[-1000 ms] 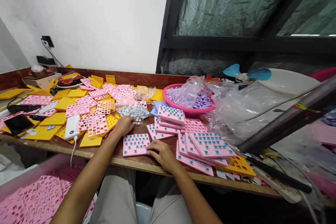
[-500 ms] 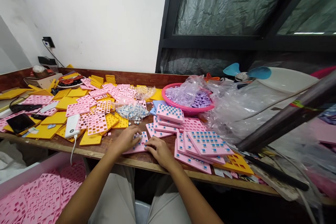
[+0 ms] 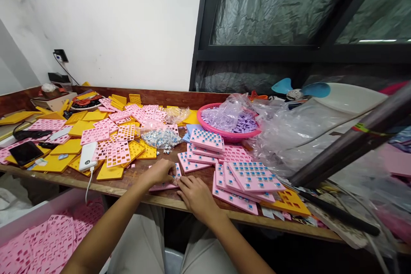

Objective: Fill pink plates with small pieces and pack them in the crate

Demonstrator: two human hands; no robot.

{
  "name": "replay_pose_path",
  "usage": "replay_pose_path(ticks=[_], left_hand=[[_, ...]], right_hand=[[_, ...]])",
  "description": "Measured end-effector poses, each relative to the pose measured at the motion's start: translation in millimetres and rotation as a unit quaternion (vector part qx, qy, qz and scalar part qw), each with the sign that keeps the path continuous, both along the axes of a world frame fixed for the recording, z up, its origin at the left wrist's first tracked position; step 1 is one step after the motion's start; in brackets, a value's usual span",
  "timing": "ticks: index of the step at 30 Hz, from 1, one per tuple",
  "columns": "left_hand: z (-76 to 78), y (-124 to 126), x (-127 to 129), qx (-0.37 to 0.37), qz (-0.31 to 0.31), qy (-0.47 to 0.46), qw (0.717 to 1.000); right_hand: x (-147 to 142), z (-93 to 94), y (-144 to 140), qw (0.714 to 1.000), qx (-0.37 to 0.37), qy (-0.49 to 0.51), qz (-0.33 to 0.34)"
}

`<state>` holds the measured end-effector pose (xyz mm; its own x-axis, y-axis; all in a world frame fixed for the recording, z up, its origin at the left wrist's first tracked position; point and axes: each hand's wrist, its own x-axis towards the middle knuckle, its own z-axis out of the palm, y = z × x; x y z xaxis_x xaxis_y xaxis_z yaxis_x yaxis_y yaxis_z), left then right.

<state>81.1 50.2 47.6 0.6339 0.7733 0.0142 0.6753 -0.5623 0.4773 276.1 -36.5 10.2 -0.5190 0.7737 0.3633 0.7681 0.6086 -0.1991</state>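
Fingers [image 3: 173,176] of both hands pressed together on pink plate [image 3: 167,185], plate beneath them, table [image 3: 135,182] edge

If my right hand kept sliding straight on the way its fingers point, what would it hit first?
The right hand points up and left, over the pink plate it rests on. Straight on, it would probably meet the left hand first, though depth is hard to judge.

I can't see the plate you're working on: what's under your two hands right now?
A pink plate lies flat on the wooden table under the left hand and right hand. Only its edges and a few blue pieces show; the rest is covered.
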Motion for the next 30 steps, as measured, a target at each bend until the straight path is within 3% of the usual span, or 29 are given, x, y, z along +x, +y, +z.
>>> replay_pose_path(ticks=[3,7,16,21,23,26,30], left_hand=[[1.4,0,-3,0.001,-0.024,0.001,1.000],[-1.0,-10,-10,0.008,-0.047,-0.045,0.998],[-14.3,-45,4,0.145,0.112,-0.007,0.983],[-7.9,-49,12,0.172,0.108,0.081,0.976],[-1.4,-47,20,0.184,0.095,0.123,0.971],[9.1,-41,35,0.175,0.088,0.167,0.966],[9.5,-38,31,0.161,0.065,0.131,0.976]], right_hand=[[1,0.1,-5,1.000,0.006,-0.014,-0.001],[4,-1.2,-6,0.999,-0.004,0.050,-0.006],[5,-2.0,-8,0.993,-0.015,0.115,-0.020],[3,-2.2,-12,0.988,-0.007,0.152,-0.020],[5,5.9,-11,0.981,0.008,0.193,-0.016],[29,35.1,0,0.967,0.051,0.245,-0.041],[110,88.1,40,0.963,0.079,0.205,-0.158]])
